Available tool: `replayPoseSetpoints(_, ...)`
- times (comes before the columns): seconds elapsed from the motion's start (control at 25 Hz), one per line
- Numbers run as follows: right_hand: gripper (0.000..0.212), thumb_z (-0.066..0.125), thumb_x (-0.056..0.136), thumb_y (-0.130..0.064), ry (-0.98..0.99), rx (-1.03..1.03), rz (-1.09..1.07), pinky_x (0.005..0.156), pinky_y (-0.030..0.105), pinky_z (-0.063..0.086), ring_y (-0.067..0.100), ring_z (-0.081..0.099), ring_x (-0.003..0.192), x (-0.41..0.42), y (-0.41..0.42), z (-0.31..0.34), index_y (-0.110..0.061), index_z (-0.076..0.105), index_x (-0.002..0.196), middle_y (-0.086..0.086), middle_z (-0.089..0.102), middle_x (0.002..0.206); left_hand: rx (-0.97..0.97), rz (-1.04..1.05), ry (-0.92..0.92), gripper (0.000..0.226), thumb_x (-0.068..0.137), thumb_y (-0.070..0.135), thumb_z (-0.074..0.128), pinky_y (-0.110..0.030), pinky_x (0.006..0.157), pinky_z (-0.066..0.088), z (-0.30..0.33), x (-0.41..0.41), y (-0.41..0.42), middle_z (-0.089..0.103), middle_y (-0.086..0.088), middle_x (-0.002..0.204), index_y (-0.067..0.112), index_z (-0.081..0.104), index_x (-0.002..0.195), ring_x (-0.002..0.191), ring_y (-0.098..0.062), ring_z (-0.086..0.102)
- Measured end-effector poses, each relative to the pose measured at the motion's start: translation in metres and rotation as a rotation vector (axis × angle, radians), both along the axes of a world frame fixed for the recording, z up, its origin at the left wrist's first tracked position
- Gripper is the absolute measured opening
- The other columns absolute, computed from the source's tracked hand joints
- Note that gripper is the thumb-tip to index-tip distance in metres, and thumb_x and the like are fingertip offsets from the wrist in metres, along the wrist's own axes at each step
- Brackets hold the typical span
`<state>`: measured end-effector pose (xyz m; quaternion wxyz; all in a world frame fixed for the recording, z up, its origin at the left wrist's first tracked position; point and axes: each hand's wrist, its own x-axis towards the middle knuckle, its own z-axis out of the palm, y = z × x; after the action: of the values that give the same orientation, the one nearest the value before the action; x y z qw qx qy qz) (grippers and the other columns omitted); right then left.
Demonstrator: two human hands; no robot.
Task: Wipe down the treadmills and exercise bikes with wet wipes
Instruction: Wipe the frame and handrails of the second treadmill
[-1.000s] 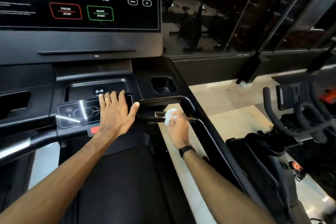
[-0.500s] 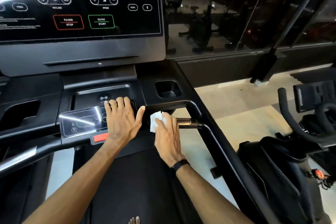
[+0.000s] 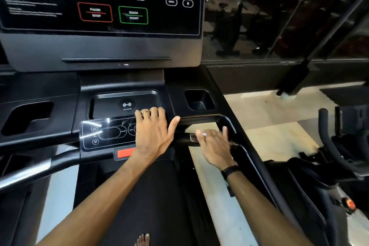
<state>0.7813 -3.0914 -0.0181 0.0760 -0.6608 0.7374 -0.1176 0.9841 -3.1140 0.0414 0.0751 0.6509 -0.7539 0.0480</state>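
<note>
I stand on a black treadmill, its console screen [image 3: 99, 6] straight ahead. My left hand [image 3: 153, 136] rests flat, fingers straight, on the right end of the small glossy control panel [image 3: 107, 133]. My right hand [image 3: 215, 146] lies over the short inner handlebar grip [image 3: 184, 138] with fingers stretched out. It presses a white wet wipe [image 3: 204, 134] against the bar. Only a sliver of the wipe shows between the fingers; the rest is hidden under the hand.
A red stop key [image 3: 124, 153] sits just below the panel. A cup holder [image 3: 199, 100] is recessed behind the grip. The right side rail [image 3: 257, 168] runs back toward me. An exercise bike [image 3: 329, 156] stands to the right on the pale floor. My toes [image 3: 142, 239] show on the belt.
My right hand has slid with the wipe from the bar's left end to the right along the grip. The wipe is now almost covered. My left hand has stayed on the panel.
</note>
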Motion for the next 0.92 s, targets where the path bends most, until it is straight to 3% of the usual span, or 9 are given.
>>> replayPoseSetpoints(0.08, 0.102, -0.015, 0.088, -0.074, -0.045, -0.049, 0.102, 0.122, 0.046, 0.009, 0.023, 0.051, 0.119, 0.039, 0.005, 0.000, -0.014, 0.061, 0.123, 0.004, 0.062, 0.118, -0.004, -0.037, 0.034, 0.067, 0.100, 0.058, 0.015, -0.053, 0.094, 0.039, -0.003, -0.003, 0.000, 0.062, -0.015, 0.094, 0.007, 0.059, 0.100, 0.091, -0.039, 0.058)
replayPoseSetpoints(0.24, 0.069, 0.010, 0.102, -0.062, -0.003, -0.149, 0.170, 0.124, 0.051, 0.006, 0.017, 0.031, 0.142, 0.054, 0.033, -0.008, -0.019, 0.034, 0.150, -0.003, 0.041, 0.146, -0.023, -0.186, 0.036, 0.074, 0.101, 0.057, 0.014, -0.054, 0.110, 0.030, -0.011, -0.008, -0.004, 0.061, -0.014, 0.116, 0.008, 0.069, 0.098, 0.115, -0.038, 0.052)
replayPoseSetpoints(0.36, 0.070, 0.020, 0.103, -0.060, 0.053, -0.195, 0.048, 0.123, 0.052, -0.002, 0.016, 0.016, 0.150, 0.017, 0.046, -0.024, -0.016, 0.018, 0.157, 0.000, 0.027, 0.158, 0.016, -0.322, -0.018, 0.076, 0.101, 0.056, 0.015, -0.056, 0.122, 0.008, -0.020, -0.016, 0.003, 0.066, -0.015, 0.119, 0.006, 0.072, 0.106, 0.141, -0.041, 0.034)
replayPoseSetpoints(0.44, 0.075, 0.020, 0.103, -0.060, 0.094, -0.159, -0.105, 0.123, 0.053, -0.006, 0.019, 0.010, 0.153, -0.007, 0.051, -0.033, -0.011, 0.011, 0.159, 0.007, 0.019, 0.164, 0.065, -0.398, -0.086, 0.078, 0.101, 0.056, 0.011, -0.055, 0.122, 0.001, -0.029, -0.024, 0.011, 0.068, -0.015, 0.119, 0.004, 0.064, 0.122, 0.141, -0.036, 0.039)
replayPoseSetpoints(0.52, 0.081, 0.014, 0.101, -0.062, 0.132, -0.099, -0.236, 0.122, 0.053, -0.010, 0.024, 0.009, 0.154, -0.021, 0.053, -0.036, -0.005, 0.012, 0.159, 0.013, 0.015, 0.166, 0.096, -0.451, -0.062, 0.074, 0.100, 0.056, 0.016, -0.054, 0.123, 0.007, -0.038, -0.033, 0.015, 0.067, -0.016, 0.111, 0.001, 0.059, 0.125, 0.122, -0.036, 0.056)
replayPoseSetpoints(0.6, 0.084, 0.013, 0.101, -0.063, 0.153, -0.048, -0.312, 0.122, 0.051, -0.011, 0.029, 0.013, 0.153, -0.029, 0.060, -0.035, -0.002, 0.016, 0.157, 0.016, 0.016, 0.165, 0.093, -0.500, -0.046, 0.073, 0.097, 0.056, 0.022, -0.055, 0.119, 0.023, -0.045, -0.042, 0.020, 0.065, -0.018, 0.108, -0.002, 0.057, 0.125, 0.107, -0.036, 0.061)
replayPoseSetpoints(0.8, 0.088, 0.011, 0.101, -0.065, 0.257, 0.006, -0.418, 0.120, 0.058, 0.006, 0.039, 0.032, 0.145, -0.040, 0.069, -0.041, 0.005, 0.032, 0.150, 0.026, 0.035, 0.155, 0.147, -0.579, -0.105, 0.072, 0.091, 0.056, 0.049, -0.051, 0.103, 0.043, -0.049, -0.065, 0.009, 0.063, -0.018, 0.119, -0.001, 0.049, 0.135, 0.108, -0.034, 0.061)
replayPoseSetpoints(0.92, 0.095, 0.006, 0.099, -0.067, 0.220, 0.064, -0.476, 0.120, 0.059, 0.008, 0.044, 0.038, 0.139, -0.044, 0.056, -0.036, 0.009, 0.036, 0.146, 0.031, 0.043, 0.146, 0.135, -0.646, -0.087, 0.073, 0.093, 0.057, 0.047, -0.044, 0.100, 0.046, -0.054, -0.081, -0.002, 0.059, -0.014, 0.128, 0.003, 0.041, 0.142, 0.114, -0.029, 0.059)
